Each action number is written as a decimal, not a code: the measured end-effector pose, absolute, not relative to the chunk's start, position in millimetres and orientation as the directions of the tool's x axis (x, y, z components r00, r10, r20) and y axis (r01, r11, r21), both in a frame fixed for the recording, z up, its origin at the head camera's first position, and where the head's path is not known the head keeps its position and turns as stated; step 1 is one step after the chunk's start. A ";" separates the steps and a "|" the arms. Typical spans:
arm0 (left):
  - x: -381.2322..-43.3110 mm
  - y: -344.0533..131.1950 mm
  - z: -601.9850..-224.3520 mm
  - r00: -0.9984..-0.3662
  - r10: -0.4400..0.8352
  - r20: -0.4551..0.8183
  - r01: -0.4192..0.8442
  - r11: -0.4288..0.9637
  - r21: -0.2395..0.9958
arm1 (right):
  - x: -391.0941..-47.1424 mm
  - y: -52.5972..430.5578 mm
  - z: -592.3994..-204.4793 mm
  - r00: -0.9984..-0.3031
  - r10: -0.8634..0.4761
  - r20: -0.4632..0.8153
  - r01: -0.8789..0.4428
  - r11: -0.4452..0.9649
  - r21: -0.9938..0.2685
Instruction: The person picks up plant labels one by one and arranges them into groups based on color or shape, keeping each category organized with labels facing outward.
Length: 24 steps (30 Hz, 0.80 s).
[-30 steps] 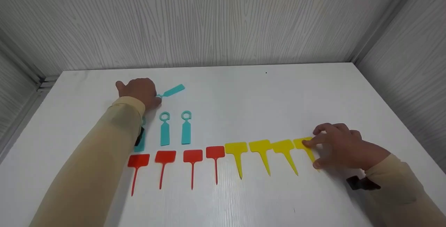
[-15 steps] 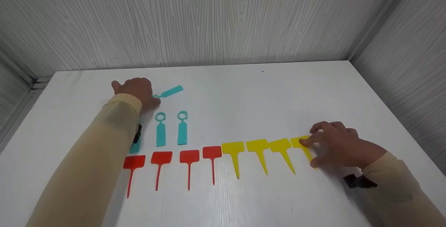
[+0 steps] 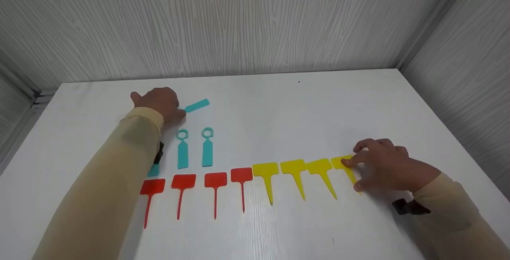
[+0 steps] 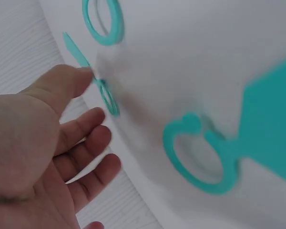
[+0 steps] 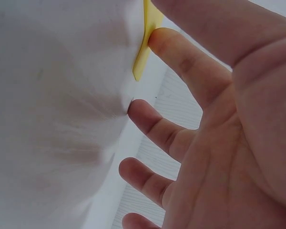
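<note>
My left hand (image 3: 159, 100) reaches to the back left, its thumb at the neck of a teal plant tag (image 3: 197, 105) lying slantwise. In the left wrist view the tag's ring (image 4: 108, 98) shows between thumb and loosely bent fingers (image 4: 83, 155). My right hand (image 3: 382, 165) rests at the rightmost yellow T-shaped plant label (image 3: 342, 162), index fingertip on its head and thumb beside its stem. The right wrist view shows the index finger against the yellow label (image 5: 143, 59), other fingers spread. A teal tag (image 3: 153, 170) lies mostly hidden under my left sleeve.
Two more teal tags, a left one (image 3: 183, 155) and a right one (image 3: 207, 152), lie upright in line. Below runs a row of red T-shaped labels (image 3: 215, 179), continued by yellow ones (image 3: 265, 169). Wood-grain panels (image 3: 231, 24) border the white table (image 3: 279, 112).
My left hand shifts slightly to the right over the slanted teal tag, covering more of its ring and neck. The right hand stays on the yellow label. The head view shifts a little.
</note>
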<state>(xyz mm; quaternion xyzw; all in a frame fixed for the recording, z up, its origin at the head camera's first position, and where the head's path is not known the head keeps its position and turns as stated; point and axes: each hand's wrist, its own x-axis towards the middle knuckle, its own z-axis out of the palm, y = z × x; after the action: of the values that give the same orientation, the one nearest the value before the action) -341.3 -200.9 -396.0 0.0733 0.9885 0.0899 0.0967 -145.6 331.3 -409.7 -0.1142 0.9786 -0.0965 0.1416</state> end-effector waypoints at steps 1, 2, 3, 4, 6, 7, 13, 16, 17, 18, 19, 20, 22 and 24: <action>-342.3 -198.4 -396.9 -0.970 0.177 -0.168 0.142 0.969 0.204 | -145.4 331.6 -409.5 -0.934 -0.253 -0.252 -0.199 0.954 -0.223; -344.1 -195.1 -397.8 -0.969 0.191 -0.156 0.156 0.964 0.215 | -145.2 332.0 -409.3 -0.934 -0.255 -0.249 -0.200 0.954 -0.224; -346.2 -191.6 -398.7 -0.968 0.203 -0.145 0.168 0.961 0.220 | -145.2 332.5 -409.0 -0.935 -0.253 -0.249 -0.199 0.954 -0.224; -348.7 -187.4 -399.1 -0.967 0.213 -0.138 0.180 0.958 0.222 | -145.1 332.8 -408.7 -0.935 -0.251 -0.251 -0.196 0.955 -0.223; -355.2 -178.6 -399.6 -0.963 0.233 -0.134 0.202 0.956 0.211 | -144.5 334.2 -408.0 -0.936 -0.246 -0.252 -0.192 0.956 -0.221; -358.2 -173.8 -399.2 -0.961 0.240 -0.136 0.210 0.956 0.203 | -144.1 335.0 -407.7 -0.936 -0.245 -0.252 -0.191 0.957 -0.219; -372.6 -150.7 -400.9 -0.949 0.270 -0.165 0.245 0.957 0.157 | -142.2 334.0 -407.1 -0.936 -0.242 -0.256 -0.191 0.959 -0.209; -373.5 -145.5 -403.7 -0.948 0.272 -0.167 0.247 0.957 0.154 | -141.3 331.6 -406.9 -0.934 -0.246 -0.260 -0.194 0.959 -0.207; -373.0 -144.5 -404.4 -0.949 0.270 -0.165 0.246 0.957 0.153 | -141.1 330.9 -406.8 -0.934 -0.246 -0.260 -0.194 0.958 -0.210; -372.4 -144.1 -404.8 -0.949 0.272 -0.159 0.248 0.956 0.155 | -141.0 330.1 -406.6 -0.934 -0.246 -0.260 -0.194 0.958 -0.212; -371.7 -144.2 -405.0 -0.950 0.273 -0.153 0.249 0.956 0.155 | -140.8 329.4 -406.5 -0.933 -0.249 -0.259 -0.196 0.957 -0.213; -370.8 -144.1 -404.7 -0.950 0.275 -0.146 0.252 0.954 0.160 | -140.8 328.7 -406.4 -0.933 -0.249 -0.259 -0.196 0.957 -0.214; -369.0 -144.3 -403.6 -0.951 0.278 -0.133 0.254 0.951 0.176 | -141.3 327.8 -406.3 -0.934 -0.243 -0.263 -0.188 0.958 -0.217; -368.2 -144.5 -402.8 -0.952 0.282 -0.118 0.257 0.948 0.186 | -142.0 327.5 -406.1 -0.934 -0.234 -0.269 -0.179 0.961 -0.212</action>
<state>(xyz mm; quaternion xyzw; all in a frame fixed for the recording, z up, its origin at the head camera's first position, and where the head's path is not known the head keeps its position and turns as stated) -368.2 -144.5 -402.8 0.1368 0.9844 0.0845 0.0718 -142.0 327.5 -406.1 -0.1054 0.9791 -0.0926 0.1472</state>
